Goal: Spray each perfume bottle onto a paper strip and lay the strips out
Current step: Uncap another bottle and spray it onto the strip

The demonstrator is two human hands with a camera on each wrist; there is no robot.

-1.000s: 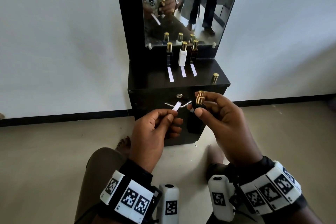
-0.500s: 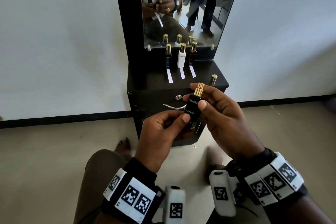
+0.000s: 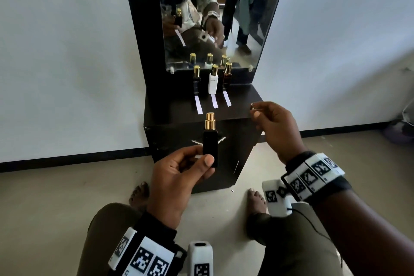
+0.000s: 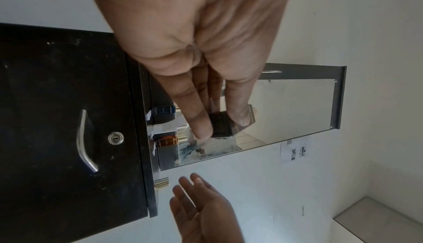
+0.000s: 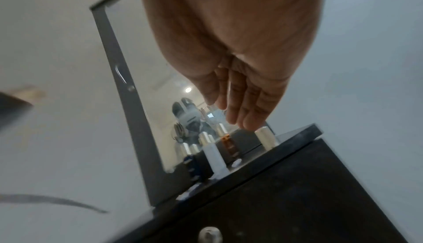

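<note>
My left hand (image 3: 201,157) grips an uncapped black perfume bottle (image 3: 210,143) with a gold sprayer, upright in front of the dresser. A white paper strip (image 3: 198,156) is tucked between the same fingers, mostly hidden. My right hand (image 3: 254,111) is open at the dresser's right front corner. Its fingertips (image 5: 246,122) hover just above the loose gold cap (image 5: 265,136), without holding it. On the dresser top (image 3: 243,105) stand a dark bottle (image 3: 196,82), a white bottle (image 3: 213,84) and an amber bottle (image 3: 226,79). One strip lies before each (image 3: 198,105) (image 3: 214,101) (image 3: 227,98).
A mirror (image 3: 251,29) rises behind the bottles and reflects people. Below the top is a black drawer front with a curved metal handle (image 4: 84,142) and a lock (image 4: 115,138). My knees and bare feet are on the floor close to the dresser.
The black bottle has passed from my right hand to my left, which still keeps the strip. My right hand has let go and moved right, to the gold cap on the dresser.
</note>
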